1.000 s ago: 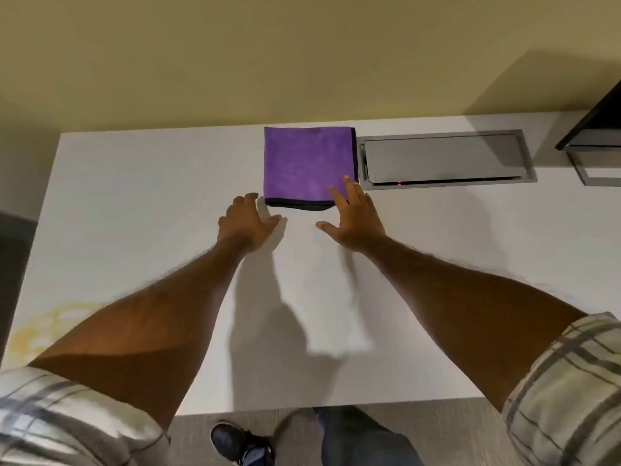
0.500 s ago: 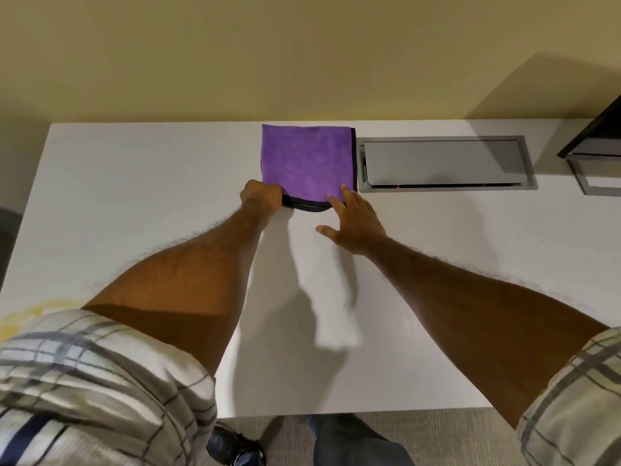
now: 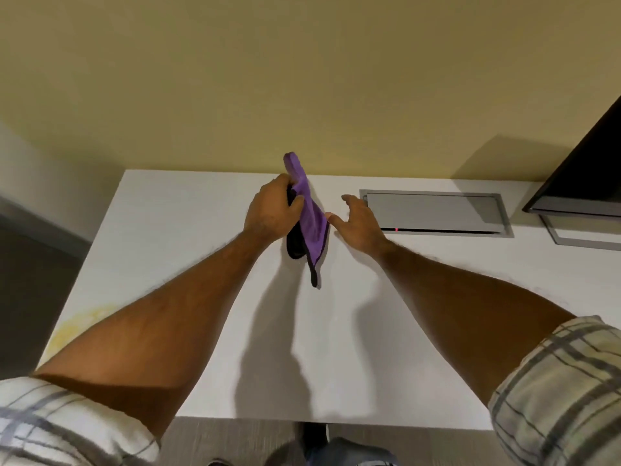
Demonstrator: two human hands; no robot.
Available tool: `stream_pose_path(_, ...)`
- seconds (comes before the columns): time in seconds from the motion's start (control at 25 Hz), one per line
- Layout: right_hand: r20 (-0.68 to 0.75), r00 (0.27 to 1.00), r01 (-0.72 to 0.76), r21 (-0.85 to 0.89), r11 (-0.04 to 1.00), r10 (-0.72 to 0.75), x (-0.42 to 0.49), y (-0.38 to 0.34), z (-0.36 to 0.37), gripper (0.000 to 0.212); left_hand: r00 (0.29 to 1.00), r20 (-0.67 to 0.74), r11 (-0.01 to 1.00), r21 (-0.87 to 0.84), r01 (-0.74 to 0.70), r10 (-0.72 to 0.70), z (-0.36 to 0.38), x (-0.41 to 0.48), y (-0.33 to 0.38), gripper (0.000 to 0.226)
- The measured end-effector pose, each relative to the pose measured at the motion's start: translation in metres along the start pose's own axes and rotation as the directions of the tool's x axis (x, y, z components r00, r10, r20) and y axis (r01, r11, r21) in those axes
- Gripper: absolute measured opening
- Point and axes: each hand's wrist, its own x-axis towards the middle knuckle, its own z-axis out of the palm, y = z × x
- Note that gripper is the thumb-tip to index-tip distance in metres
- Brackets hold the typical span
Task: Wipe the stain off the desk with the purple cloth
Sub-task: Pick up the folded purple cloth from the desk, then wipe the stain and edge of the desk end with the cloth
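Observation:
My left hand (image 3: 272, 210) is shut on the purple cloth (image 3: 311, 216), which hangs lifted above the white desk (image 3: 208, 230); the cloth has a black edge and a dark underside. My right hand (image 3: 358, 220) hovers just right of the cloth, fingers apart and holding nothing, with the thumb close to the fabric. A yellow stain (image 3: 79, 322) lies on the desk near its front left edge, partly hidden by my left forearm.
A grey metal cable hatch (image 3: 437, 211) with a small red light is set into the desk to the right of my hands. A dark monitor (image 3: 584, 183) on a grey stand is at the far right. A yellow wall rises behind the desk.
My left hand has gripped the cloth's near edge and lifted it off the desk. My right hand came off the cloth and spread open. The view has tilted upward.

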Motion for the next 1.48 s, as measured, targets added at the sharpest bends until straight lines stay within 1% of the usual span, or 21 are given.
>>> stream_pose_path(0.08,0.017,0.999,-0.044,0.15,0.988,0.042,-0.011,-0.016,0.0,0.087,0.998,0.031,0.992,0.114,-0.057,0.053,-0.022,-0.021,0.004,0.023)
stream_pose_path(0.12,0.035,0.997,-0.069,0.259,0.963,0.062,-0.018,-0.022,0.002,0.093,0.996,0.037,0.982,0.168,-0.085,0.079,-0.032,-0.033,0.005,0.023)
stream_pose_path(0.24,0.121,0.985,-0.166,0.504,0.848,0.121,-0.047,-0.032,0.015,0.104,0.991,0.021,0.96,0.246,-0.133,0.132,-0.061,-0.074,0.006,0.022)
stream_pose_path(0.28,0.158,0.979,-0.194,0.567,0.8,0.126,-0.056,-0.034,0.02,0.1,0.991,0.003,0.963,0.237,-0.132,0.136,-0.069,-0.089,0.005,0.022)
stream_pose_path(0.36,0.245,0.963,-0.254,0.678,0.689,0.115,-0.074,-0.04,0.031,0.083,0.99,-0.059,0.977,0.181,-0.114,0.126,-0.085,-0.123,-0.005,0.02)
stream_pose_path(0.4,0.273,0.956,-0.274,0.704,0.655,0.106,-0.083,-0.042,0.038,0.082,0.988,-0.096,0.983,0.154,-0.103,0.118,-0.091,-0.141,-0.011,0.019)
stream_pose_path(0.44,0.283,0.954,-0.279,0.709,0.648,0.101,-0.092,-0.045,0.045,0.081,0.986,-0.132,0.987,0.136,-0.086,0.104,-0.097,-0.157,-0.019,0.019)
stream_pose_path(0.48,0.285,0.954,-0.27,0.693,0.668,0.091,-0.098,-0.048,0.053,0.073,0.983,-0.165,0.99,0.128,-0.064,0.085,-0.102,-0.173,-0.027,0.019)
stream_pose_path(0.56,0.259,0.965,-0.197,0.655,0.73,0.028,-0.113,-0.057,0.068,0.042,0.971,-0.235,0.994,0.11,-0.014,0.039,-0.112,-0.204,-0.044,0.018)
stream_pose_path(0.6,0.246,0.969,-0.158,0.638,0.753,-0.006,-0.119,-0.062,0.075,0.03,0.963,-0.269,0.996,0.089,0.009,0.015,-0.115,-0.219,-0.053,0.018)
stream_pose_path(0.64,0.232,0.972,-0.125,0.623,0.772,-0.03,-0.127,-0.069,0.081,0.023,0.954,-0.299,0.998,0.06,0.029,-0.01,-0.119,-0.233,-0.063,0.017)
stream_pose_path(0.72,0.201,0.975,-0.044,0.588,0.807,-0.093,-0.144,-0.084,0.091,0.019,0.939,-0.338,0.998,-0.012,0.065,-0.065,-0.124,-0.26,-0.081,0.017)
stream_pose_path(0.8,0.199,0.969,0.018,0.537,0.843,-0.147,-0.162,-0.102,0.101,0.019,0.916,-0.365,0.983,-0.133,0.127,-0.168,-0.127,-0.287,-0.098,0.016)
stream_pose_path(0.92,0.19,0.962,0.091,0.462,0.882,-0.198,-0.191,-0.132,0.119,0.021,0.869,-0.371,0.922,-0.327,0.208,-0.328,-0.13,-0.32,-0.123,0.018)
stream_pose_path(1.04,0.179,0.962,0.129,0.376,0.918,-0.208,-0.219,-0.153,0.149,0.022,0.841,-0.313,0.855,-0.431,0.289,-0.442,-0.136,-0.346,-0.157,0.022)
stream_pose_path(1.16,0.171,0.962,0.161,0.279,0.947,-0.214,-0.243,-0.169,0.179,0.022,0.81,-0.219,0.781,-0.484,0.394,-0.544,-0.141,-0.373,-0.195,0.023)
stream_pose_path(1.24,0.155,0.967,0.167,0.226,0.96,-0.204,-0.254,-0.177,0.196,0.02,0.775,-0.064,0.657,-0.576,0.486,-0.629,-0.141,-0.387,-0.219,0.024)
stream_pose_path(1.28,0.148,0.967,0.173,0.204,0.964,-0.205,-0.259,-0.179,0.205,0.019,0.757,0.023,0.584,-0.621,0.523,-0.653,-0.14,-0.393,-0.23,0.024)
stream_pose_path(1.32,0.145,0.967,0.184,0.183,0.966,-0.211,-0.263,-0.181,0.214,0.019,0.747,0.084,0.536,-0.644,0.545,-0.659,-0.139,-0.398,-0.239,0.024)
stream_pose_path(1.4,0.15,0.963,0.202,0.136,0.97,-0.222,-0.269,-0.187,0.23,0.02,0.736,0.141,0.501,-0.647,0.575,-0.662,-0.138,-0.405,-0.258,0.029)
stream_pose_path(1.48,0.174,0.961,0.204,0.09,0.975,-0.217,-0.271,-0.192,0.242,0.024,0.716,0.155,0.485,-0.636,0.6,-0.681,-0.137,-0.408,-0.27,0.033)
